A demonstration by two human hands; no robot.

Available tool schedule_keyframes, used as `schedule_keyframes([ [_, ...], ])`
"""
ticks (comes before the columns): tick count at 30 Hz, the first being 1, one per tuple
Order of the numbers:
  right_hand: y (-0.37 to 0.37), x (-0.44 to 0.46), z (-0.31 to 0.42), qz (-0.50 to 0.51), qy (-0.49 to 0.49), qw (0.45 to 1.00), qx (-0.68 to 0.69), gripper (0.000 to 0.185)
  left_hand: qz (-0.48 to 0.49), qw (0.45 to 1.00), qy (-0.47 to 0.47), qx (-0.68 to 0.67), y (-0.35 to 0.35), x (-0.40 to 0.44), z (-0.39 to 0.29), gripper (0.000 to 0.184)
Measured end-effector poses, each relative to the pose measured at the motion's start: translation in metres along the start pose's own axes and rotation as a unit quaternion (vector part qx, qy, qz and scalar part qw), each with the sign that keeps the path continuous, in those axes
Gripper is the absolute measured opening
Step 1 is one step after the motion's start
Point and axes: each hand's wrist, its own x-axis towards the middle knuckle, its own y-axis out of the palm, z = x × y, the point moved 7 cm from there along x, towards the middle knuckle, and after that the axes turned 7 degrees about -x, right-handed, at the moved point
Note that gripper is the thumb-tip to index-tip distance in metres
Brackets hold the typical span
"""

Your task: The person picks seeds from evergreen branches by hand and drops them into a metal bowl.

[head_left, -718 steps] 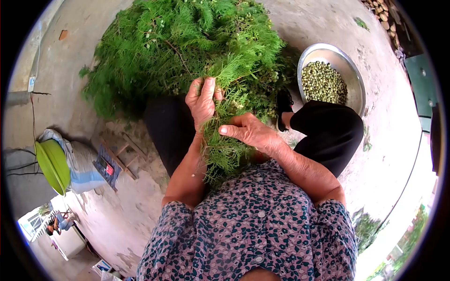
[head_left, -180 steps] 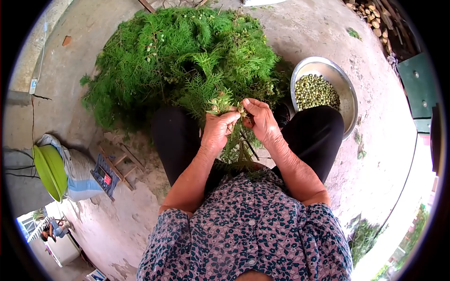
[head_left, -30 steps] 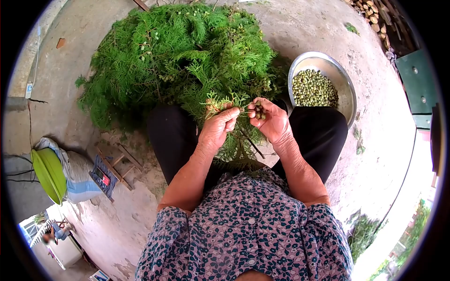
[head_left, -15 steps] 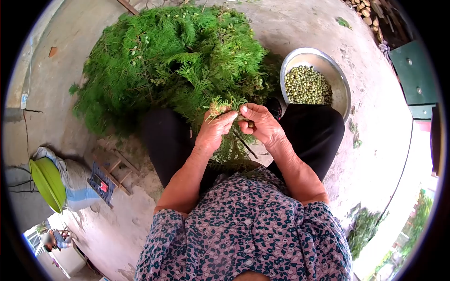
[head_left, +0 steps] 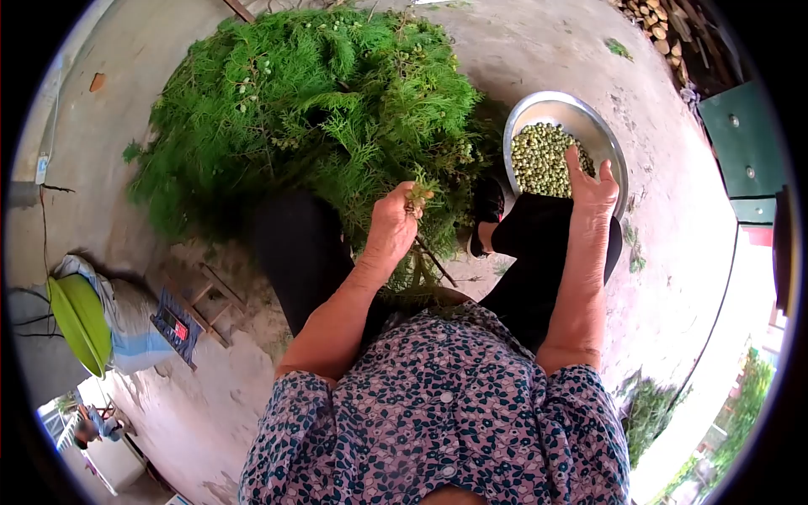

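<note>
My left hand [head_left: 394,220] is closed around a small green sprig [head_left: 420,192], held up in front of my knees. Beyond it spreads a big heap of feathery evergreen branches [head_left: 311,118], with small pale cones among the leaves. My right hand [head_left: 593,187] is over the near side of a metal basin [head_left: 608,135], its thumb and fingers apart and nothing seen in them. Inside the basin lies a layer of small round green cones [head_left: 543,160].
A small wooden stool [head_left: 206,303] lies on the floor at left, by a sack [head_left: 139,324] and a lime-green basin [head_left: 80,324]. Stacked firewood [head_left: 656,25] and a green cabinet [head_left: 741,143] stand at right. Another person [head_left: 99,425] is far off at lower left.
My right hand has left my left hand, moved right to the basin and opened. My left hand still holds the sprig at about the same place.
</note>
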Motion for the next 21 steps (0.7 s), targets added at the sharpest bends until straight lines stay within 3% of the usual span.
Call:
schedule_keyframes([
  [1,-0.004,0.003,-0.002,0.001,0.002,1.000,-0.001,0.035,-0.012,0.999,-0.007,-0.039,-0.008,0.006,0.014,0.013],
  [2,-0.011,0.006,-0.001,0.003,-0.025,0.998,-0.053,0.032,-0.041,0.973,0.145,0.176,-0.015,0.008,0.006,0.016],
  [4,0.012,-0.025,-0.019,0.065,-0.027,0.988,-0.140,0.021,-0.049,0.829,0.248,0.498,0.016,-0.017,-0.045,0.042],
  [5,0.032,-0.047,-0.035,0.127,-0.032,0.962,-0.238,0.015,-0.049,0.829,0.247,0.499,0.019,-0.021,-0.053,0.042],
  [6,0.050,-0.079,-0.053,0.121,-0.056,0.929,-0.345,0.011,-0.051,0.813,0.230,0.533,0.022,-0.022,-0.054,0.040],
  [8,0.068,-0.115,-0.093,0.201,-0.051,0.817,-0.538,0.007,-0.052,0.774,0.224,0.590,0.026,-0.023,-0.054,0.028],
  [10,0.091,-0.151,-0.128,0.376,-0.162,0.663,-0.627,0.014,-0.046,0.758,0.236,0.606,0.029,-0.023,-0.055,0.023],
  [12,0.092,-0.169,-0.152,0.422,-0.125,0.603,-0.665,0.020,-0.042,0.741,0.248,0.623,0.031,-0.025,-0.056,0.018],
  [13,0.096,-0.175,-0.159,0.453,-0.177,0.551,-0.678,0.024,-0.040,0.739,0.253,0.623,0.032,-0.026,-0.057,0.016],
  [15,0.092,-0.178,-0.169,0.473,-0.219,0.506,-0.687,0.024,-0.038,0.738,0.258,0.623,0.033,-0.028,-0.059,0.014],
  [17,0.087,-0.177,-0.173,0.463,-0.196,0.504,-0.702,0.025,-0.030,0.765,0.198,0.612,0.028,-0.025,-0.054,0.030],
  [20,0.082,-0.173,-0.175,0.442,-0.155,0.507,-0.723,0.023,-0.026,0.764,0.188,0.617,0.028,-0.025,-0.055,0.027],
  [21,0.079,-0.170,-0.176,0.432,-0.120,0.533,-0.718,0.021,-0.026,0.764,0.187,0.617,0.027,-0.025,-0.055,0.027],
])
